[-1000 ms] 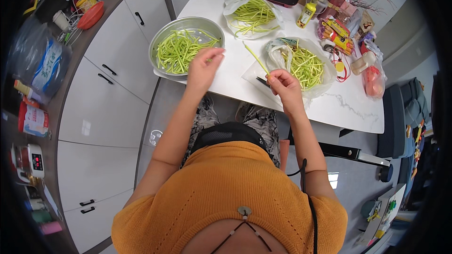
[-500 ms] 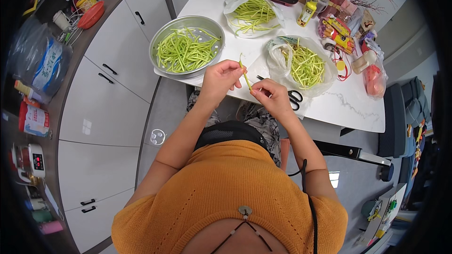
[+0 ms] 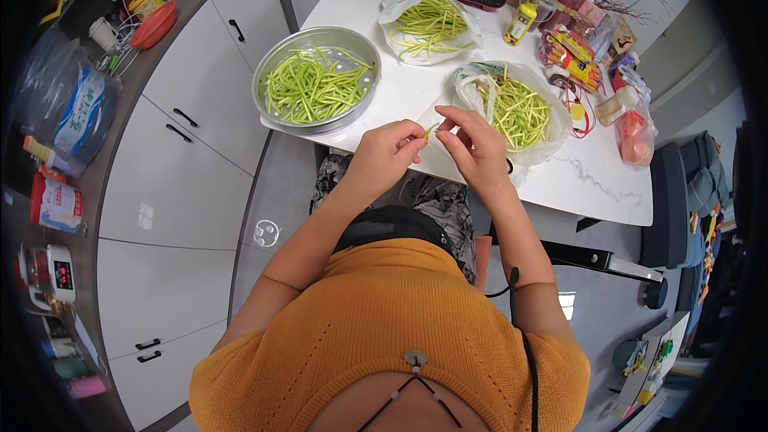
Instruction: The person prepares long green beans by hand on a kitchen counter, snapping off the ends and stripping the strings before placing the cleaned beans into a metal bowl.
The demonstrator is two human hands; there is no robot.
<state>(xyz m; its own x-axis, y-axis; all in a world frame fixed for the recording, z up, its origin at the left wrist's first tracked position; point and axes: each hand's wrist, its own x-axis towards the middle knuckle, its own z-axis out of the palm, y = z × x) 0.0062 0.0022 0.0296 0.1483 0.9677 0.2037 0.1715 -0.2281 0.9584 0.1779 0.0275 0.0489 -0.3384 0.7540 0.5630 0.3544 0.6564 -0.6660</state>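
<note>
Both hands up over the near edge of the desk (image 3: 448, 112), close together, so the work stays right in front of the body

Left hand (image 3: 388, 152) with grip pinched shut on one end of a small green bean (image 3: 430, 130). Right hand (image 3: 472, 144) with fingertips pinched on the other end. Held between the two hands like this, probably to snap it or pull the tip off

Just behind the right hand, an open bag (image 3: 512, 104) full of beans, close enough to grab the next one. Mouth of the bag spread wide, so easy to reach in

Off to the left, a big metal bowl (image 3: 316, 80) with holes, filled with short green pieces. Set near the left hand, likely as the spot for finished bits

Farther back, a second bag (image 3: 430, 26) of beans, waiting out of the way

Along the right side of the desk, a yellow bottle (image 3: 520, 24), bright packets (image 3: 572, 60) and a red thing in a bag (image 3: 636, 132), pushed aside to leave room in the middle
</note>
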